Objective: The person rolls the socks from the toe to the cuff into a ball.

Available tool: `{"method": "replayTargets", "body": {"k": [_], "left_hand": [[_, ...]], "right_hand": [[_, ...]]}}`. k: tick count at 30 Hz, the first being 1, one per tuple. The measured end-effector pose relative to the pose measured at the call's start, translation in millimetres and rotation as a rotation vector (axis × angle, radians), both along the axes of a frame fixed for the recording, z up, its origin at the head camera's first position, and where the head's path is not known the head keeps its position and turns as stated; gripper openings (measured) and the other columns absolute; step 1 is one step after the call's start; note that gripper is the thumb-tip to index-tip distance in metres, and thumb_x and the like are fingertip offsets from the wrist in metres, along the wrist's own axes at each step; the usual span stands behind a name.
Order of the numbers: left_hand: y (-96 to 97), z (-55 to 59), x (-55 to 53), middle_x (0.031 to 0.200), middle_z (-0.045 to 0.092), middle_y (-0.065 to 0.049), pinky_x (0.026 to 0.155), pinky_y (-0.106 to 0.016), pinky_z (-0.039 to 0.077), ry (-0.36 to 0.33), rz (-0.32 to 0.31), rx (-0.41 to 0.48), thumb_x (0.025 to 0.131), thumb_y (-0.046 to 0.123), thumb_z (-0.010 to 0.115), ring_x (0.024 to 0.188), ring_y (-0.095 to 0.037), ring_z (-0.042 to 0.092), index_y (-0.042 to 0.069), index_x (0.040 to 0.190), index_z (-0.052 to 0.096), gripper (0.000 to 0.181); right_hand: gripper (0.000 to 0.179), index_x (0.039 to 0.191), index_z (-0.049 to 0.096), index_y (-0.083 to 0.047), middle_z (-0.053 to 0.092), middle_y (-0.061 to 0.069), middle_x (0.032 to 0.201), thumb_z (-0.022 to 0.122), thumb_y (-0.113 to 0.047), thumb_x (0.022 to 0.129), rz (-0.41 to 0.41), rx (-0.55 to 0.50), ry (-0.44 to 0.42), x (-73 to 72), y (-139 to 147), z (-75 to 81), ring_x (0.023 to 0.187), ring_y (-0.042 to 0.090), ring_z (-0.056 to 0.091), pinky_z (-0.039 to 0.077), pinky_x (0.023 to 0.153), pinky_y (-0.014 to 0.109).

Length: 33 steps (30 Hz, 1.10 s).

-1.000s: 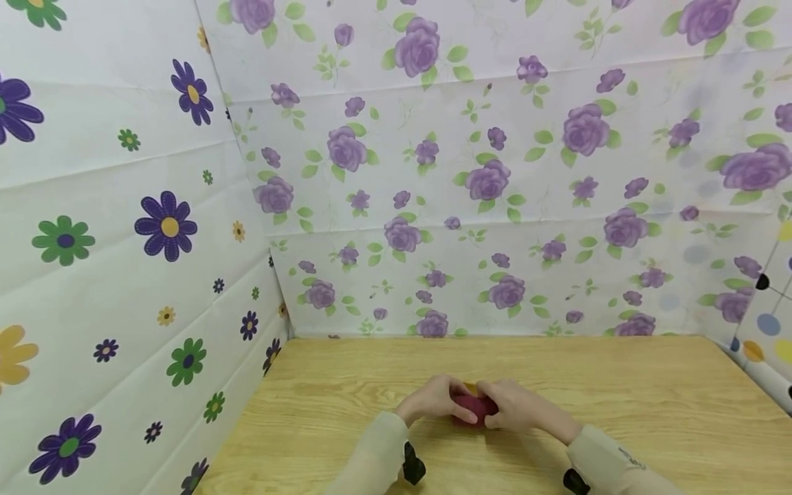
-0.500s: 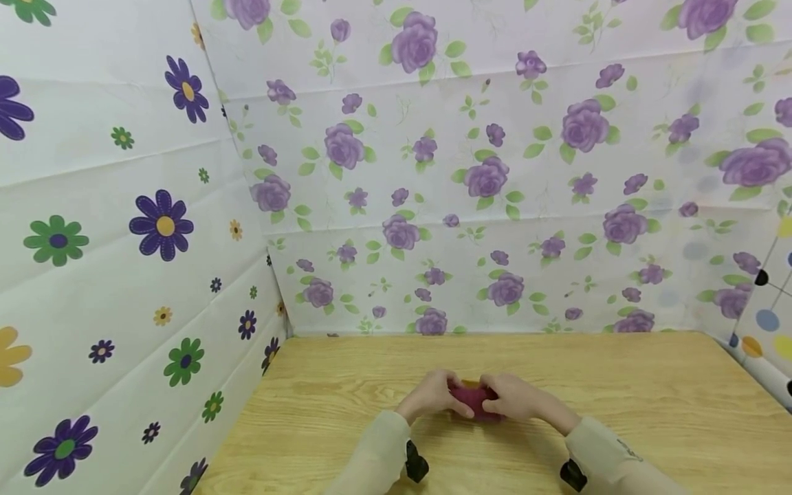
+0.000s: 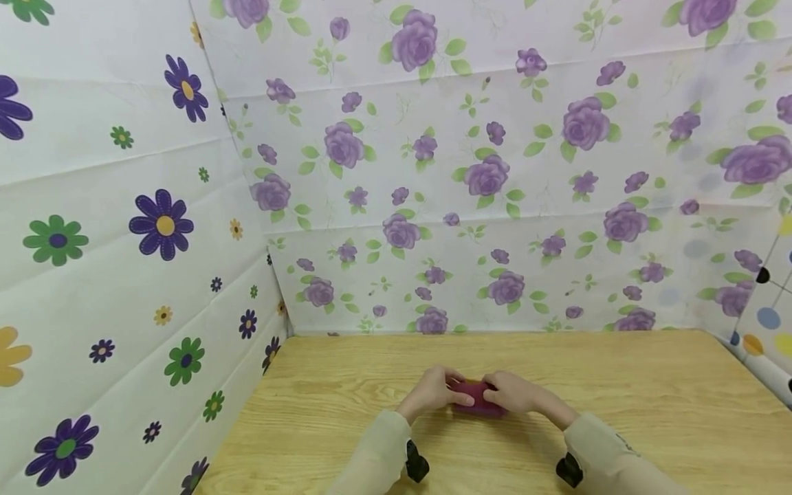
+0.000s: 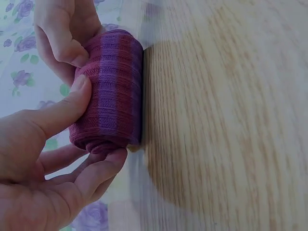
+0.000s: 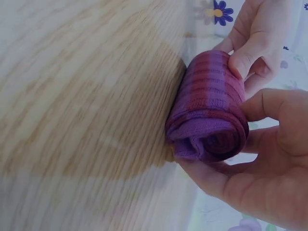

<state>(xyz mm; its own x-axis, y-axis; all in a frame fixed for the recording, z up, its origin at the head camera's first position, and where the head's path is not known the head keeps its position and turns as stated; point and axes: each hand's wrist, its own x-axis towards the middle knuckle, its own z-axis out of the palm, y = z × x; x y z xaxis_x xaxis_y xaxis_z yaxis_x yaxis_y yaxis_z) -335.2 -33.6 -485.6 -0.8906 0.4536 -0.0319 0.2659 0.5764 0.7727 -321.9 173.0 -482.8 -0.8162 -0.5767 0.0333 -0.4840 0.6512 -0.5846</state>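
A rolled knit piece, probably a sock (image 3: pixel 476 402), lies on the wooden table between the two hands. It is ribbed, with maroon and purple bands, and its spiral end shows in the right wrist view. The left hand (image 3: pixel 428 397) grips one end, thumb on the near side and fingers around the end and far side. At the other end the right hand (image 3: pixel 518 394) grips the roll likewise, thumb (image 5: pixel 264 105) on its side. A narrow orange-yellow strip (image 3: pixel 473 381) peeks out behind the roll; what it belongs to is hidden.
The wooden table (image 3: pixel 346 368) runs back to a hanging sheet (image 3: pixel 458 172) printed with purple roses. A daisy-patterned sheet (image 3: pixel 124 275) borders the left side, and a dotted sheet (image 3: pixel 767 309) the right. Black devices (image 3: pixel 416 463) are strapped at both wrists.
The hands have drawn slightly apart along the roll, and more of its maroon side shows between them. The roll appears longer and straighter now. The head view has shifted slightly.
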Motion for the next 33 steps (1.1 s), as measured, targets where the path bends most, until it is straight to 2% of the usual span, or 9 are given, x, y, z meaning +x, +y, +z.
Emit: {"method": "replayTargets", "body": {"k": [4,10,12,16,19,22,25,29,33], "left_hand": [[1.5,3.5,0.7,0.110,0.070,-0.010,0.078,-0.029,0.054,0.042,-0.041,-0.032,0.080,0.017,0.080,0.093,-0.016,0.065,0.004,0.117,0.067,0.041],[1.5,3.4,0.7,0.115,0.070,-0.005,0.081,-0.022,0.050,0.082,-0.155,-0.074,0.075,0.008,0.082,0.096,-0.009,0.063,0.009,0.121,0.067,0.049],[1.4,2.1,0.1,0.117,0.069,-0.005,0.082,-0.021,0.049,0.087,-0.190,-0.084,0.076,0.009,0.081,0.097,-0.007,0.063,0.010,0.124,0.065,0.050],[2.4,0.3,-3.2,0.121,0.067,-0.004,0.079,-0.018,0.049,0.088,-0.254,-0.106,0.084,0.015,0.074,0.095,-0.003,0.061,0.011,0.130,0.061,0.047],[4.0,0.4,-6.2,0.120,0.067,-0.005,0.077,-0.018,0.047,0.093,-0.287,-0.121,0.088,0.018,0.070,0.089,-0.001,0.059,0.010,0.130,0.060,0.044],[5.7,0.8,-9.0,0.117,0.068,-0.004,0.076,-0.018,0.047,0.105,-0.295,-0.138,0.089,0.019,0.068,0.086,-0.001,0.058,0.010,0.129,0.061,0.041],[6.6,1.4,-10.9,0.118,0.067,-0.004,0.079,-0.019,0.047,0.087,-0.280,-0.137,0.089,0.020,0.069,0.091,-0.004,0.059,0.009,0.128,0.061,0.041],[5.8,2.5,-11.8,0.118,0.066,-0.010,0.082,-0.025,0.048,0.017,-0.211,-0.117,0.087,0.020,0.072,0.098,-0.012,0.061,0.007,0.124,0.060,0.041],[4.4,2.7,-12.9,0.110,0.066,-0.009,0.081,-0.027,0.048,-0.036,-0.157,-0.091,0.085,0.020,0.075,0.095,-0.013,0.060,0.009,0.112,0.058,0.033]], "right_hand": [[0.016,0.092,0.061,0.000,0.054,0.001,0.078,0.051,-0.012,0.092,-0.038,-0.022,-0.032,2.1,-2,1.3,0.069,0.013,0.046,0.037,0.060,0.026],[0.019,0.097,0.062,0.003,0.057,0.003,0.079,0.051,-0.012,0.092,-0.126,-0.049,-0.075,4.1,-7,0.9,0.070,0.015,0.049,0.039,0.061,0.028],[0.020,0.097,0.063,0.004,0.058,0.005,0.080,0.050,-0.011,0.093,-0.154,-0.049,-0.078,3.4,-9,-1.6,0.070,0.017,0.049,0.039,0.062,0.030],[0.023,0.095,0.062,0.005,0.058,0.007,0.080,0.047,-0.012,0.094,-0.201,-0.031,-0.044,2.1,-10,-6.6,0.073,0.019,0.048,0.040,0.064,0.033],[0.025,0.092,0.061,0.005,0.057,0.008,0.080,0.044,-0.013,0.094,-0.206,-0.022,-0.004,2.1,-9,-8.7,0.074,0.019,0.046,0.039,0.065,0.033],[0.023,0.092,0.061,0.005,0.058,0.009,0.081,0.045,-0.012,0.093,-0.221,-0.025,0.013,2.2,-8,-10.0,0.075,0.019,0.047,0.040,0.065,0.034],[0.019,0.094,0.061,0.004,0.059,0.010,0.085,0.047,-0.009,0.092,-0.259,-0.024,0.020,2.3,-10,-10.4,0.078,0.020,0.049,0.043,0.068,0.037],[0.014,0.094,0.060,0.003,0.059,0.010,0.087,0.049,-0.005,0.090,-0.289,-0.027,0.052,4.3,-15,-8.9,0.078,0.019,0.051,0.045,0.070,0.037],[0.011,0.095,0.056,0.004,0.059,0.010,0.086,0.050,-0.001,0.087,-0.325,-0.064,0.051,6.2,-16,-8.6,0.076,0.018,0.051,0.046,0.069,0.035]]}}
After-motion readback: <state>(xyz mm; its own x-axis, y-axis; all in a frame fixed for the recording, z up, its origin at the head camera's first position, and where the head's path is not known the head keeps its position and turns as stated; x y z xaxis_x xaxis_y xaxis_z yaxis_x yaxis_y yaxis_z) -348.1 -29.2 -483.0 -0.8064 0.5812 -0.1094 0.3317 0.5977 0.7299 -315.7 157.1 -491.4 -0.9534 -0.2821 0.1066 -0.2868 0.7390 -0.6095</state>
